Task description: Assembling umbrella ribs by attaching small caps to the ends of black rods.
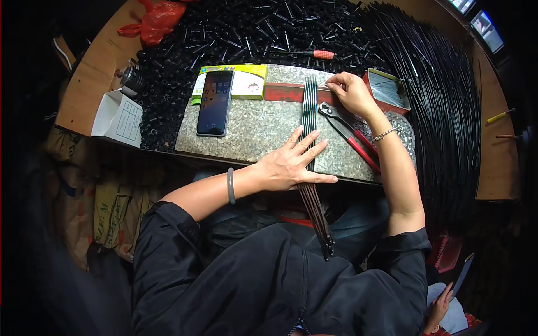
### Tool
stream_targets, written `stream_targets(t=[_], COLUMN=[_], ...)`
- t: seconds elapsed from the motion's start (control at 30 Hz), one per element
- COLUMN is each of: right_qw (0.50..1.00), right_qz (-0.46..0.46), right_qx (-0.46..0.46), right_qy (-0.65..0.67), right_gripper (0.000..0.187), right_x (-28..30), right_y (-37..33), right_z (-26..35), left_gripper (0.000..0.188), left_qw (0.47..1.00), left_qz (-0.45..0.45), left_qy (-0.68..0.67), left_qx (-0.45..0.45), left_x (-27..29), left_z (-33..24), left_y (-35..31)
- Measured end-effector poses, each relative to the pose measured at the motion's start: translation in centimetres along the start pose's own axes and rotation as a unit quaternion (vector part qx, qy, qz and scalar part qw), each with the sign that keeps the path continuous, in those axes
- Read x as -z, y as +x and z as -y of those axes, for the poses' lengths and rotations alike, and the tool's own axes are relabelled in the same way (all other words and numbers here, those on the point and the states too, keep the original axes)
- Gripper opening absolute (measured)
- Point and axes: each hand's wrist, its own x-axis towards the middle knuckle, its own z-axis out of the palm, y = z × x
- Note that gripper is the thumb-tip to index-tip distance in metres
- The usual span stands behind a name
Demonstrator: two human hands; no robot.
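A flat row of thin dark metal rods (309,106) lies lengthwise across a speckled stone slab (255,126), its near end overhanging toward my lap. My left hand (294,159) presses flat on the rods near the slab's front edge, fingers spread. My right hand (350,92) rests at the far end of the rods, fingertips pinched against a red strip (283,92) at the slab's back edge. Whether it holds a small part, I cannot tell. Red-handled pliers (350,134) lie on the slab just under my right wrist.
A phone (214,102) lies on the slab's left, by a yellow-green box (246,81). Heaps of small black parts (235,31) and long black rods (443,106) cover the wooden table. A red tin (386,89), screwdriver (314,54), white box (117,117) and red bag (159,19) stand around. Another person's hand (440,308) holds a phone at lower right.
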Motion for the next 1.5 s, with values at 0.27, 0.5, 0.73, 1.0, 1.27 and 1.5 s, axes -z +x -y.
stream_targets(t=[0.27, 0.5, 0.73, 1.0, 1.27, 1.5], right_qw=[1.000, 0.999, 1.000, 1.000, 0.997, 0.997], right_qz=[0.008, 0.002, -0.009, 0.016, 0.052, 0.075], right_qx=[0.006, -0.029, 0.010, 0.024, 0.039, 0.029], right_qy=[0.003, -0.017, -0.028, 0.006, 0.041, 0.021], right_gripper=[0.016, 0.016, 0.014, 0.012, 0.013, 0.017], right_x=[0.0, -0.3, -0.5, -0.4, -0.2, 0.2], right_y=[0.0, 0.2, 0.3, 0.8, 1.2, 1.5], right_z=[-0.3, 0.5, 0.4, 0.4, 0.2, 0.9], left_gripper=[0.065, 0.066, 0.069, 0.070, 0.068, 0.059], left_qw=[1.000, 1.000, 0.999, 0.999, 0.999, 1.000], left_qz=[0.013, 0.021, 0.031, 0.029, 0.019, 0.014], left_qy=[0.008, -0.002, -0.001, -0.029, -0.033, -0.001], left_qx=[-0.003, -0.006, -0.014, -0.011, -0.004, -0.008], left_x=[0.1, 0.4, 0.6, 0.7, 0.3, 0.3], left_z=[0.0, 0.0, 0.1, 0.1, 0.2, 0.2], left_y=[0.2, 0.2, 0.3, 0.3, 0.2, 0.2])
